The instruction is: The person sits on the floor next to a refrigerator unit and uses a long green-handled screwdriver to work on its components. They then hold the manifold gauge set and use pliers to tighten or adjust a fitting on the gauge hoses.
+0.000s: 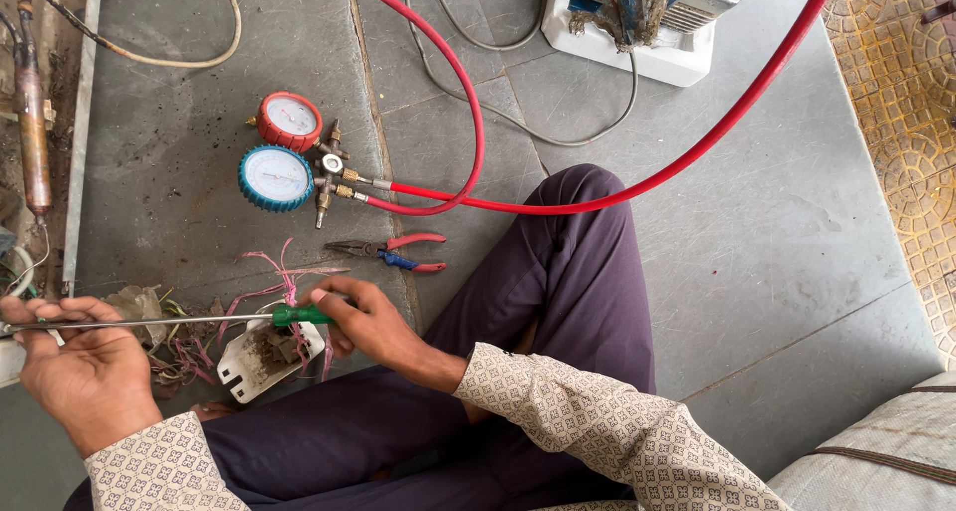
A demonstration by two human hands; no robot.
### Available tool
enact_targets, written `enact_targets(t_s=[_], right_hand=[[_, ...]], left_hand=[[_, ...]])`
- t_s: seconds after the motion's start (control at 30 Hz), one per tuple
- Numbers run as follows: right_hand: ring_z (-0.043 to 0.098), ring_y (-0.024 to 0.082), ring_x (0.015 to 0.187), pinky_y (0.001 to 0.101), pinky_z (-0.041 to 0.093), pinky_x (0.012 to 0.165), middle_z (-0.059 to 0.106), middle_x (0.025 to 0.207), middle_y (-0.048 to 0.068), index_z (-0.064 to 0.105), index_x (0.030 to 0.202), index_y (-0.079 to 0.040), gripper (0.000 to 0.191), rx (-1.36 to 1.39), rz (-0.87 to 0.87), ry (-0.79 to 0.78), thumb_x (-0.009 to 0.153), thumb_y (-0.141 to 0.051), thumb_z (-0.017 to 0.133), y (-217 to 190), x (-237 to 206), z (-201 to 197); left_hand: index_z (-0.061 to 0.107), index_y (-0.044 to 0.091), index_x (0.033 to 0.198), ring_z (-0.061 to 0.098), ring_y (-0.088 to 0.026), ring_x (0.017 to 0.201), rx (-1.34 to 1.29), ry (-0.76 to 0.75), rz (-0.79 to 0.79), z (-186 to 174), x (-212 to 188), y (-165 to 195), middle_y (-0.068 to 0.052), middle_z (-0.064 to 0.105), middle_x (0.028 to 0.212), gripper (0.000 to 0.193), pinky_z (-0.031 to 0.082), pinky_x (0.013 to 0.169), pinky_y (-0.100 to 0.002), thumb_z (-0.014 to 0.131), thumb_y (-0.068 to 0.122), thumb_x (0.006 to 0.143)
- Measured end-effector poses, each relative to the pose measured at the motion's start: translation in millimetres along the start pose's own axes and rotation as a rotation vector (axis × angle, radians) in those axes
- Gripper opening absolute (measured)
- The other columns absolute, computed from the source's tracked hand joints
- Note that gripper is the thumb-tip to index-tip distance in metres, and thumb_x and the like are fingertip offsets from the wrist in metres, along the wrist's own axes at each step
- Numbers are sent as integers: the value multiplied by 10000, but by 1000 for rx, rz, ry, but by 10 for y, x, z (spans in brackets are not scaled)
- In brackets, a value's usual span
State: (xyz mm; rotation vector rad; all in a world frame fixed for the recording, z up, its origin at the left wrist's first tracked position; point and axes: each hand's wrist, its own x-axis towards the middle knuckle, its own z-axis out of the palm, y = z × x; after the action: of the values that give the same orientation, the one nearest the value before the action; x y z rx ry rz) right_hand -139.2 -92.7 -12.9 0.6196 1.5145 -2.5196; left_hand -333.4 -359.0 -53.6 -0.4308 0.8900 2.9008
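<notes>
Low in the left half of the frame, the person's right hand (363, 317) gripped the green handle of a long screwdriver (189, 321), fingers wrapped closed around it, while the left hand (75, 357) at the lower left edge lay palm up with the fingers curled loosely about the far end of the thin shaft, steadying rather than squeezing. The shaft ran nearly level between the two hands, just above a dirty white electrical part (261, 360) with pink wires (269, 282) tangled around it on the grey floor (757, 252). A pair of red-handled pliers (393, 252) lay just above the right hand, and further up sat a manifold gauge set (289, 157) with one red dial and one blue dial, its red hose (637, 187) looping across the person's dark trouser knee toward the upper right. To handle the tool well at such a moment, it seemed wise to keep the tip guided by the left fingers and clear of the palm, to turn only from the handle, and to keep the loose wires out from under the shaft.
</notes>
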Motion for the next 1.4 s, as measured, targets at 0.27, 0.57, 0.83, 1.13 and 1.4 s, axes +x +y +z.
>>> enact_targets(t_s=[0.27,0.57,0.83,1.13,1.4], right_hand=[[588,66,645,265,509,589,586,734,-38,640,1169,25,356,-52,-56,59,977,-275,653,-47,-21,-6],[510,59,562,262,432,505,545,665,-21,639,1191,4,322,7,-70,40,1015,-264,608,10,-41,-11],[455,74,517,262,406,486,464,632,-5,683,1141,-10,338,86,77,22,1067,-322,575,24,-51,-52],[524,48,722,267,464,646,590,874,-5,616,1258,-15,320,-101,-308,13,1043,-252,620,34,-64,-81],[532,72,552,256,442,494,552,710,-11,668,1133,-25,362,115,107,61,1058,-360,555,82,-30,-96]], left_hand=[[627,25,1142,619,-104,839,-39,-47,-43,-65,-9,8,-39,626,952,248,530,880,-250,474,164,1279],[608,15,1200,663,-155,886,-127,16,-44,-206,91,21,-72,668,1015,203,553,934,-305,473,144,1280],[626,8,1139,634,-164,826,-157,17,-66,-231,79,23,-87,642,972,207,562,906,-308,477,109,1241],[629,15,1102,680,-152,862,-121,29,-50,-131,27,-24,-80,686,970,247,580,884,-300,529,180,1256],[583,-3,1277,720,-173,953,-127,78,-13,-88,25,-30,-102,740,1122,198,622,971,-305,486,164,1236]])
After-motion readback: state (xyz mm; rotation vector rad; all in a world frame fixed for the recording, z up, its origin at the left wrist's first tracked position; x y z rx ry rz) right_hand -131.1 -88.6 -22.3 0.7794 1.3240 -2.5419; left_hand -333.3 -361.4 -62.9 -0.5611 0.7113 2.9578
